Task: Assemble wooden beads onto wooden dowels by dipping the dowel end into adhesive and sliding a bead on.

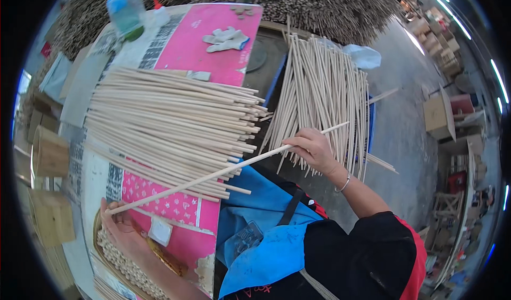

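A long, thin wooden stick (207, 176) slants across the front of me, from lower left to upper right. My right hand (313, 150) is closed round it near its upper end, a short length poking out past the fingers. At the lower end my left hand (121, 229) is closed at the stick's tip, its fingers partly hidden. Behind the stick, a broad pile of similar wooden sticks (170, 124) lies on the table. Under my left hand and forearm stands a shallow box of small pale wooden pieces (125, 262). A small white square item (159, 231) lies beside that forearm.
Another heap of sticks (324, 97) rests in a blue-edged container to the right. A white glove (226, 39), a clear plastic container (128, 15) and a red-tipped bottle (159, 11) are on the pink-and-white table (181, 44). Bundled sticks (319, 4) are stacked behind; cardboard boxes (439, 113) stand far right.
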Tool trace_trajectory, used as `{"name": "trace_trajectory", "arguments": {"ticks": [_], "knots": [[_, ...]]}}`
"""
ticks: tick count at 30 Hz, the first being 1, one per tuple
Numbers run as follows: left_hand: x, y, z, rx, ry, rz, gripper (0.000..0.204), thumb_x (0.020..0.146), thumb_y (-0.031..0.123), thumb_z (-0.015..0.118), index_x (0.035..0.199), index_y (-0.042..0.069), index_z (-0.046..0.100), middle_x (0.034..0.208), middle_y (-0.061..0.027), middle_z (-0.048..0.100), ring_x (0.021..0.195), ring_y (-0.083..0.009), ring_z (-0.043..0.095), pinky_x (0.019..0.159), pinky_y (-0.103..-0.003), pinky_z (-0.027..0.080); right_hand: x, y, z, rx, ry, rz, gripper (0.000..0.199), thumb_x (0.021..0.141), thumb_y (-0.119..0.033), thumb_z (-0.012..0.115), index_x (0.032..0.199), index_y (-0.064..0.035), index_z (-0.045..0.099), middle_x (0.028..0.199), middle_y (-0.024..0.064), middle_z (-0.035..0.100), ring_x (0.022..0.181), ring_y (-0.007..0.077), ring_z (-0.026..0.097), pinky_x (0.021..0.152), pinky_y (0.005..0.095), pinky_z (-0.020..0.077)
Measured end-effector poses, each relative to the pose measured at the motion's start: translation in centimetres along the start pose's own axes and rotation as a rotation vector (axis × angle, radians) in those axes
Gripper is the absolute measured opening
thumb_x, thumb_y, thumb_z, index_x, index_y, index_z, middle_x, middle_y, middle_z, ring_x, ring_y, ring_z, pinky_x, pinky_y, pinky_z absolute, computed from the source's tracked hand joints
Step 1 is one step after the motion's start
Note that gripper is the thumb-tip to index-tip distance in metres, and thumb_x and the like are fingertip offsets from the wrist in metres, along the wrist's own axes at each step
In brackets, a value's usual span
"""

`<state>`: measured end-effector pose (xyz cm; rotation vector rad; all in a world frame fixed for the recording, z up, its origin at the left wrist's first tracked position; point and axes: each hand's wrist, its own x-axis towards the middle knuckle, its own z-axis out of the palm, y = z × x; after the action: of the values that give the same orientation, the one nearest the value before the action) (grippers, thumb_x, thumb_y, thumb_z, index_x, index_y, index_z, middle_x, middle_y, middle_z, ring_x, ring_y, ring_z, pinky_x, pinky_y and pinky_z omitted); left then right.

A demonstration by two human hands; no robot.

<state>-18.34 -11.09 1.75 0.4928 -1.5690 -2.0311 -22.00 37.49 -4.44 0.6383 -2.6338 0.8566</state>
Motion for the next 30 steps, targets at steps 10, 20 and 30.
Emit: {"name": "trace_trajectory", "arguments": {"ticks": [10,20,30], "knots": [[4.3,-3.3,12.4,0.229,-0.415,0.006,0.044,0.107,0.021,0.050,0.145,0.000,0.047,0.109,-0.0122,0.067,0.100,-0.0158,0.065,0.092,-0.029,0.054,-8.2,6.2,0.0,0.301,-0.044,0.456,0.018,0.095,-0.018,0.067,0.105,-0.0040,0.072,0.089,0.0079,0.070,0.077,0.0177,0.067,0.067,0.0305,0.0500],[-3.9,-5.6,10.8,0.198,-0.421,-0.160,0.035,0.101,0.011,0.058,0.134,-0.002,0.059,0.105,-0.0101,0.071,0.096,-0.0157,0.067,0.088,-0.029,0.054,-22.3,31.4,-1.8,-0.229,0.486,0.932,0.039,0.100,-0.026,0.055,0.124,0.0036,0.063,0.108,0.0198,0.066,0.099,0.0303,0.061,0.089,0.0426,0.0478],[-12.1,-2.4,-7.8,1.161,0.292,0.159,0.050,0.095,0.011,0.064,0.142,0.000,0.050,0.129,-0.0190,0.058,0.117,-0.0311,0.057,0.099,-0.041,0.046,9.9,1.1,6.4,0.495,0.083,0.224,0.024,0.099,-0.004,0.058,0.122,-0.0001,0.067,0.114,0.0080,0.068,0.104,0.0135,0.063,0.091,0.0274,0.0503]]}}
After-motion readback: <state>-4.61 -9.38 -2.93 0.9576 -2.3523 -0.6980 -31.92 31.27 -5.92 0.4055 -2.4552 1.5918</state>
